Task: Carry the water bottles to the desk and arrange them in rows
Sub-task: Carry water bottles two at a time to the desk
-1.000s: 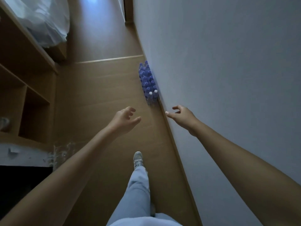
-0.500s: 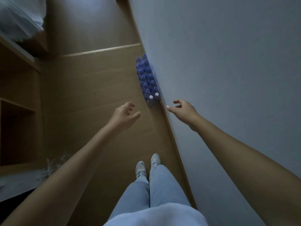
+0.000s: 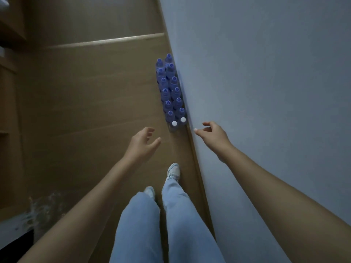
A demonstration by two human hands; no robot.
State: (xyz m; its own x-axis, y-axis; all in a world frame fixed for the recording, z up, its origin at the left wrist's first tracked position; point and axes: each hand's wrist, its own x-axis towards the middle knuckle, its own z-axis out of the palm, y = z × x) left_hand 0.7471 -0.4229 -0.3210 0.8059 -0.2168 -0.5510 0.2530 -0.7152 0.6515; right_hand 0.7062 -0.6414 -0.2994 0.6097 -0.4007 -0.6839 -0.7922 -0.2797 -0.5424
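Both arms are reaching forward and down over the wooden floor (image 3: pixel 85 111). The left hand (image 3: pixel 141 142) is hanging loose and wide, fingers relaxed and slightly bent, holding nothing. The right hand (image 3: pixel 212 133) is also spread wide and holding nothing, with the forefinger pointing ahead toward the left and the other fingers lightly bent.

The water bottles (image 3: pixel 171 92) are standing upright on the floor just ahead of both hands, between them, in two tight rows running away from the hands along the foot of the wall (image 3: pixel 266 92). Most are showing purple caps; the two white-capped bottles (image 3: pixel 178 122) are sitting at the end nearest the hands. Neither hand is touching a bottle: the left hand is near the pack, off to its left; the right hand is just beside the near end, off to its right and close against the wall.

Behind the hands, light blue jeans (image 3: pixel 167 224) and pale sneakers (image 3: pixel 173 170) are showing, feet standing on the floor beside the skirting. Far to the left of the left hand, crumpled clear plastic (image 3: pixel 43 205) is lying on the floor.
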